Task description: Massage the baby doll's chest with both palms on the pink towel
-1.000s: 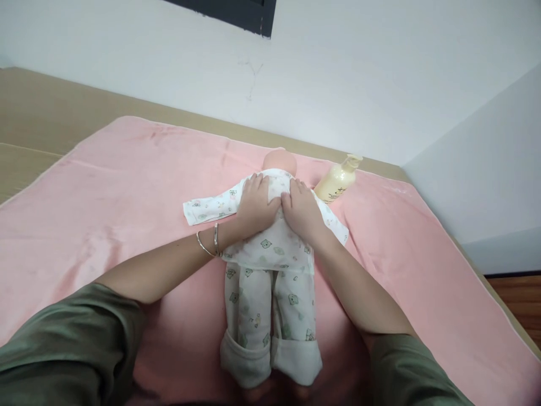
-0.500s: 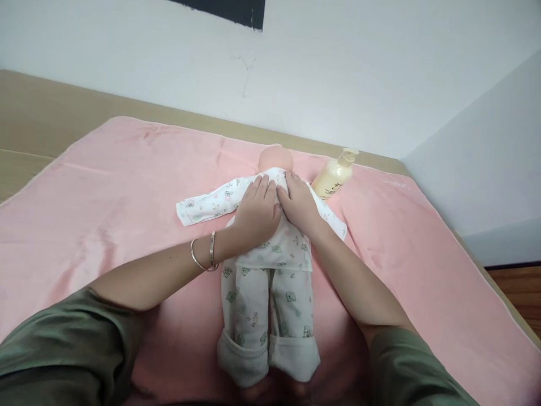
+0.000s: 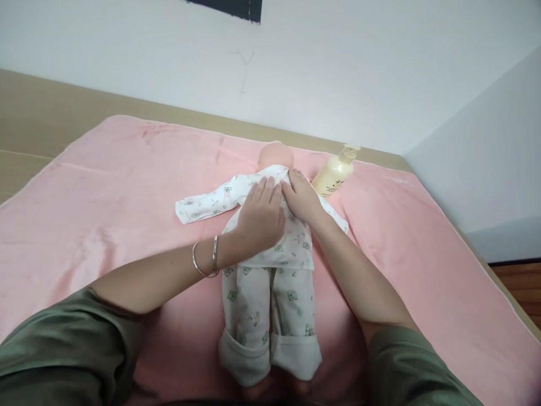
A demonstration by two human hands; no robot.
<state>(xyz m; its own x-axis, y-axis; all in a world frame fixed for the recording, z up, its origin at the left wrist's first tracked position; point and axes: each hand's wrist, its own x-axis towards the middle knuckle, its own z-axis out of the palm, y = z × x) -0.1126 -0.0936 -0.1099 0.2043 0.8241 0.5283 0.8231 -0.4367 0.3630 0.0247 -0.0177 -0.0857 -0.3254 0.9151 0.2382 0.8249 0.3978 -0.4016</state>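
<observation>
A baby doll in a white printed top (image 3: 291, 248) and white printed trousers (image 3: 253, 299) with turned-up cuffs lies on a pink cloth (image 3: 147, 169). Its bare round head (image 3: 276, 155) points to the far side, and no face shows. My left hand (image 3: 261, 217), with two silver bangles at the wrist, rests flat on the middle of the top, fingers extended. On the right shoulder area of the top lies my right hand (image 3: 302, 197), its fingers partly spread and thumb against the cloth. Neither hand grips anything visible.
A pale yellow pump bottle (image 3: 333, 176) lies tilted just right of the doll's shoulder. Behind the cloth runs a wooden edge (image 3: 169, 115) against a white wall (image 3: 316, 67). One doll sleeve (image 3: 207, 204) stretches out to the left.
My left hand has moved slightly right and down over the doll's top. My right hand has shifted a little toward the right shoulder.
</observation>
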